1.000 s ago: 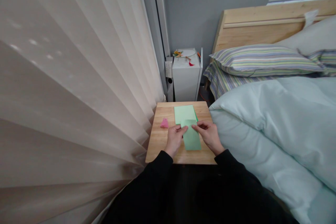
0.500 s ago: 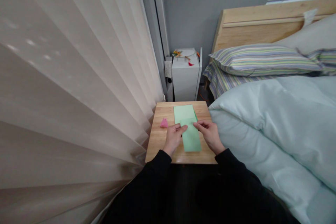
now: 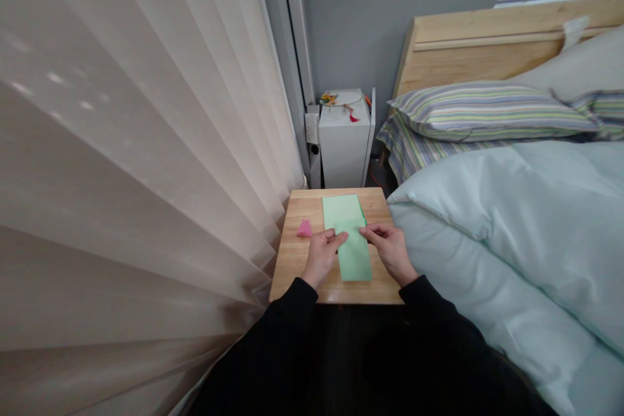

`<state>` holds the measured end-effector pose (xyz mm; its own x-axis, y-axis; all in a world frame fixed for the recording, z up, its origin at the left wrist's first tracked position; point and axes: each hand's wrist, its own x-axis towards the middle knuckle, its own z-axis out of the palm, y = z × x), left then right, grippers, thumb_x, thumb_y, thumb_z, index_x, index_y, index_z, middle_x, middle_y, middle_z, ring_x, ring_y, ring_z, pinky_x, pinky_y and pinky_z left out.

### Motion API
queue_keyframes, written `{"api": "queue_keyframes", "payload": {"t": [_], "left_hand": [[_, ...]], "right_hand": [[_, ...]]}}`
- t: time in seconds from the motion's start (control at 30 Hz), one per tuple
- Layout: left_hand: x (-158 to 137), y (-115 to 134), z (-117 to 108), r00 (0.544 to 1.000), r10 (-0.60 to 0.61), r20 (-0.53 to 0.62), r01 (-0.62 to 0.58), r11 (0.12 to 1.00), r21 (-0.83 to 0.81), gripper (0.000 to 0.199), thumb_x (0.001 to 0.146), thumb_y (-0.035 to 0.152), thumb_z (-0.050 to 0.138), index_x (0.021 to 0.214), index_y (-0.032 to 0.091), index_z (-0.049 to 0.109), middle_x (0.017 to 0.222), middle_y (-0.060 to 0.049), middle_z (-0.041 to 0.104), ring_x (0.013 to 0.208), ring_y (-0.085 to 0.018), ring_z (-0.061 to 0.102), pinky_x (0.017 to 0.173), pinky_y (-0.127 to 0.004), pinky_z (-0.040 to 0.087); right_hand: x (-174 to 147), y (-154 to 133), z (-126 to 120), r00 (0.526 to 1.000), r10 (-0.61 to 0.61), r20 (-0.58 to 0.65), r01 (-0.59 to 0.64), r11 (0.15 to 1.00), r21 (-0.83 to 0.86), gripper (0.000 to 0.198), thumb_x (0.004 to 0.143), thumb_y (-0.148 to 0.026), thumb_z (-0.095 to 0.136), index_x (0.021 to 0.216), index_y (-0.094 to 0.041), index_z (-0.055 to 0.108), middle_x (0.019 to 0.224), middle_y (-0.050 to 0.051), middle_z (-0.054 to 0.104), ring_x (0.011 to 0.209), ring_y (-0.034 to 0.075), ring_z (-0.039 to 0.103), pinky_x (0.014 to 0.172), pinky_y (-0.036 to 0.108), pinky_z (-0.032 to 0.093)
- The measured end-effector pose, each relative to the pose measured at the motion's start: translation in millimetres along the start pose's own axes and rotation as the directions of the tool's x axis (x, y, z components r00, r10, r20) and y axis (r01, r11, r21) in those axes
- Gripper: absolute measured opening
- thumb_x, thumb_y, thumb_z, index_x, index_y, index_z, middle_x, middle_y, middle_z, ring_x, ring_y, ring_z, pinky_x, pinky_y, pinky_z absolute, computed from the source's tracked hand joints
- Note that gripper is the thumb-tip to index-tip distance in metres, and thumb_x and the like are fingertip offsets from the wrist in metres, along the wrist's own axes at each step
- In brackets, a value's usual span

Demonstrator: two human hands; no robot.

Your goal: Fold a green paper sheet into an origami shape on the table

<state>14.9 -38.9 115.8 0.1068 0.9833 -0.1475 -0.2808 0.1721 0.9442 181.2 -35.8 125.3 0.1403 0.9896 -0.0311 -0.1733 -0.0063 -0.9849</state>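
A: What was noted to the left?
B: A pale pleated curtain (image 3: 160, 149); small bright spots of light (image 3: 55, 78) were scattered on it.
A: And at the far end?
B: A grey wall (image 3: 361, 26) was seen, fronted by a white cabinet (image 3: 343, 153).
A: The right?
B: A wooden headboard (image 3: 478, 65), striped pillow (image 3: 492, 114) and rumpled pale-blue duvet (image 3: 517, 227) were recorded.
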Motion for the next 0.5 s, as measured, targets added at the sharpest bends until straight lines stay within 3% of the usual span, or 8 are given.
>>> {"api": "queue_keyframes", "payload": {"t": [0.23, 0.5], "left_hand": [[-1.8, 0.9, 1.5, 1.000, -0.023, 0.006, 0.023, 1.000, -0.015, 0.047, 0.066, 0.051, 0.089, 0.088, 0.010, 0.079, 0.078, -0.008, 0.076, 0.065, -0.017, 0.067, 0.069, -0.030, 0.055], [-3.4, -1.2, 4.1, 0.998, -0.030, -0.053, 0.026, 0.997, -0.079, 0.050, 0.068, 0.061, 0.084, 0.067, 0.013, 0.069, 0.063, -0.001, 0.063, 0.057, -0.012, 0.057, 0.061, -0.026, 0.051]], "right_hand": [[0.6, 5.5, -2.7, 0.995, -0.095, 0.012, 0.096, 0.989, -0.116, 0.041, 0.067, -0.058, 0.084, 0.067, -0.019, 0.073, 0.064, 0.003, 0.068, 0.061, 0.017, 0.058, 0.060, 0.031, 0.047], [-0.3, 7.6, -2.1, 0.991, -0.124, 0.047, 0.130, 0.978, -0.162, 0.040, 0.071, -0.057, 0.082, 0.067, -0.019, 0.071, 0.063, 0.002, 0.066, 0.060, 0.017, 0.055, 0.059, 0.030, 0.043]]}}
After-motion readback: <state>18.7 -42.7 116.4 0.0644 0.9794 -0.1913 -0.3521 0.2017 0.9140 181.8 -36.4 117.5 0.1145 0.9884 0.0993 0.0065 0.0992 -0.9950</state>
